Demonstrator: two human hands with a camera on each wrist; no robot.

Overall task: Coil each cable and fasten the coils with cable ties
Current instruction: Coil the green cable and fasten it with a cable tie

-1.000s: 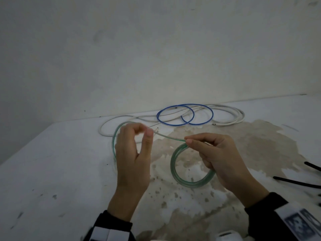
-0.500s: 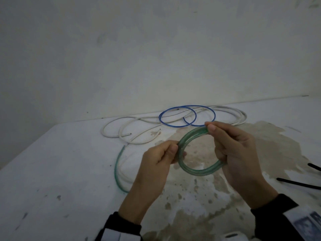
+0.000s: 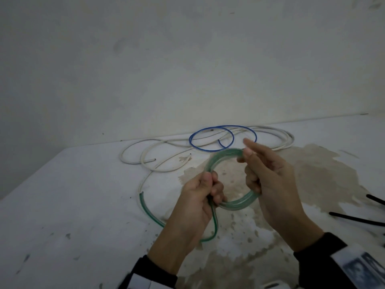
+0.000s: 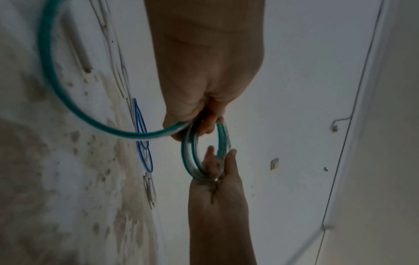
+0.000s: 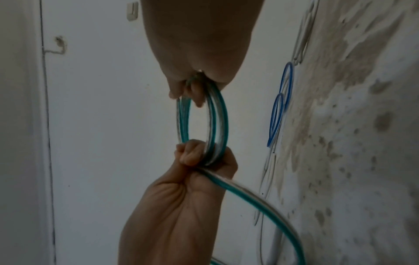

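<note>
Compared with one second ago, your left hand [image 3: 200, 197] no longer pinches the straight run of green cable [image 3: 216, 161] up by your right hand [image 3: 268, 180]; it now grips the near left side of the coil with curled fingers. The coil itself has risen from its low, hanging position and carries more turns. The loose tail [image 3: 145, 207] has shortened and now trails from under your left hand across the table [image 3: 62, 205]. Since half a second ago your right index finger [image 3: 253, 143] has lifted off the coil's top.
</note>
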